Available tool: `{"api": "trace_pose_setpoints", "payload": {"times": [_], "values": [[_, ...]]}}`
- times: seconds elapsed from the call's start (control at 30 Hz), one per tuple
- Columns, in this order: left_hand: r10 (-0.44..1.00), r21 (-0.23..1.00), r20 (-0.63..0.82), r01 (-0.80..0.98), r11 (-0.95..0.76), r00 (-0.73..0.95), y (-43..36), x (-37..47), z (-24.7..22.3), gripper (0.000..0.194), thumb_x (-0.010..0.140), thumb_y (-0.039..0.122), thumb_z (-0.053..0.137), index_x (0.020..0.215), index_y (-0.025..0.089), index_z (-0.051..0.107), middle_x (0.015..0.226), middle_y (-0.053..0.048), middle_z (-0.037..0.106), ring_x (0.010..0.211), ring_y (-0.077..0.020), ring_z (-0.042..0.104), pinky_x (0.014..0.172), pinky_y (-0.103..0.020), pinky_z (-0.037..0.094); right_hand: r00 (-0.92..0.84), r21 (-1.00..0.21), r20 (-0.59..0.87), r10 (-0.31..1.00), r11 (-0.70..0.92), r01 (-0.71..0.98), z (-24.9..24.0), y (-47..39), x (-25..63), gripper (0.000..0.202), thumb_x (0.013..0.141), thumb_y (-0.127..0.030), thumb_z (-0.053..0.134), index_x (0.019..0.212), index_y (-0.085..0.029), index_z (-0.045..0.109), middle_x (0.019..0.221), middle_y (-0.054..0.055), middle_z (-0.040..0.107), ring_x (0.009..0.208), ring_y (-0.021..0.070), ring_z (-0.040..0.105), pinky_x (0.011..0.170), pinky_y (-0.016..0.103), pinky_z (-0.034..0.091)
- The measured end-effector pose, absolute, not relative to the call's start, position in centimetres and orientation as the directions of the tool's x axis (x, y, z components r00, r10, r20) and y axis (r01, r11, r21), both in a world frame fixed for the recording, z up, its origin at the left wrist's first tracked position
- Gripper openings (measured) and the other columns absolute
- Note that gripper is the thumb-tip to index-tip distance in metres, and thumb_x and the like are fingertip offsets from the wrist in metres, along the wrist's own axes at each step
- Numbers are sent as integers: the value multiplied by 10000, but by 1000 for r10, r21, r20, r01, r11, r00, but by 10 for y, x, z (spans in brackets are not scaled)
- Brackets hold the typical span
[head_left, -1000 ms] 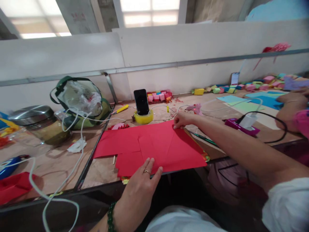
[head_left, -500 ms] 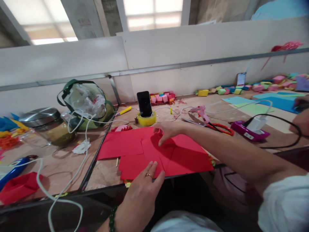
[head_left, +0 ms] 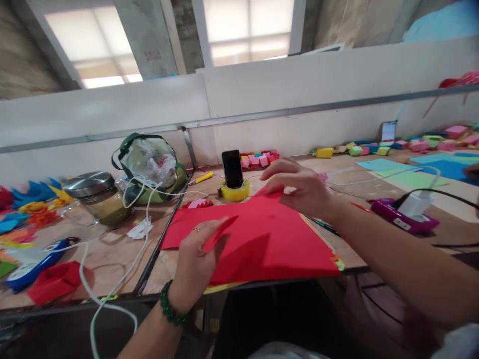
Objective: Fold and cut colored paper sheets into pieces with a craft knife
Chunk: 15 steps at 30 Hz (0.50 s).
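Red paper sheets (head_left: 277, 244) lie spread at the table's front edge. My right hand (head_left: 307, 189) is above their far side, its fingers pinched on a raised corner of red paper. My left hand (head_left: 196, 257), with a ring and a green bead bracelet (head_left: 171, 304), is closed on another lifted edge of red paper at the near left. Whether both hands hold the same sheet, I cannot tell. Behind the paper, a dark phone (head_left: 232, 168) leans upright in a yellow tape roll (head_left: 235, 192).
A lidded glass jar (head_left: 95, 197) and a green bag (head_left: 149, 167) stand left. White cables (head_left: 129, 264) cross the table there, near a red folded paper piece (head_left: 56, 281). To the right sits a purple power strip (head_left: 406, 217). Colored paper blocks (head_left: 258, 159) line the wall.
My left hand has gone from lying flat on the red paper to gripping a lifted edge. My right hand has moved up and right, raising a paper corner. The view has shifted slightly left.
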<state>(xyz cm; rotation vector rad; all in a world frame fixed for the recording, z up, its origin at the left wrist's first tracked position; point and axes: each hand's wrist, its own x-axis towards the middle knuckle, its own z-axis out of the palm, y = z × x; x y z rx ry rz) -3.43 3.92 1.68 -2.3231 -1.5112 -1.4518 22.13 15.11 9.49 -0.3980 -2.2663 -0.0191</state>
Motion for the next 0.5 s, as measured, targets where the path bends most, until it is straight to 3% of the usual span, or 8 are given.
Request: {"api": "trace_pose_setpoints", "payload": {"times": [0.03,0.1,0.17,0.23,0.3,0.37,0.5], "values": [[626,332,763,732,-594,162,44,-33,20,289,923,166,549,1190,217,646,1069,-78,720,995,-216,665,881,-349,534,-585,-20,782,213,948,319,90,142,228,103,885,-229,562,818,-239,641,1010,61,666,972,203,576,896,383,452],[465,53,818,760,-648,339,49,-27,23,271,915,83,510,1089,197,683,1031,-73,728,996,-223,644,899,-372,514,-593,81,787,171,924,374,69,128,241,166,870,-149,527,921,-248,649,1032,66,681,995,217,579,891,400,469],[407,-204,714,726,-657,569,50,-19,20,256,892,65,531,1091,147,670,1050,-101,720,1018,-264,621,894,-417,507,-693,71,672,260,910,409,40,116,251,322,820,-96,515,1093,-218,635,1104,92,681,1037,240,584,906,434,486],[463,-313,502,653,-690,730,49,-10,14,191,879,69,544,1013,116,672,994,-112,715,953,-271,627,837,-413,524,-761,-31,532,370,907,419,11,106,259,486,742,-37,518,1198,-177,613,1153,114,678,1058,248,599,912,433,507],[567,-268,273,627,-731,777,49,-4,8,136,872,76,543,904,126,665,918,-95,703,850,-242,629,775,-379,537,-773,-166,436,461,885,434,-10,96,265,538,680,16,499,1170,-153,645,1142,124,693,1053,237,623,933,410,511],[654,-142,127,666,-732,746,53,-3,5,143,867,79,527,864,144,655,890,-81,690,816,-220,620,750,-346,535,-755,-255,403,517,856,451,-19,88,270,505,678,30,493,1107,-162,679,1127,115,707,1051,216,642,934,370,517],[677,214,67,652,-727,733,73,-13,12,306,829,67,514,1060,179,681,1027,-79,693,966,-196,617,874,-306,495,-685,-377,346,641,763,524,-15,72,273,334,754,-70,582,1047,-187,690,1158,117,704,1097,223,646,939,354,517]]}}
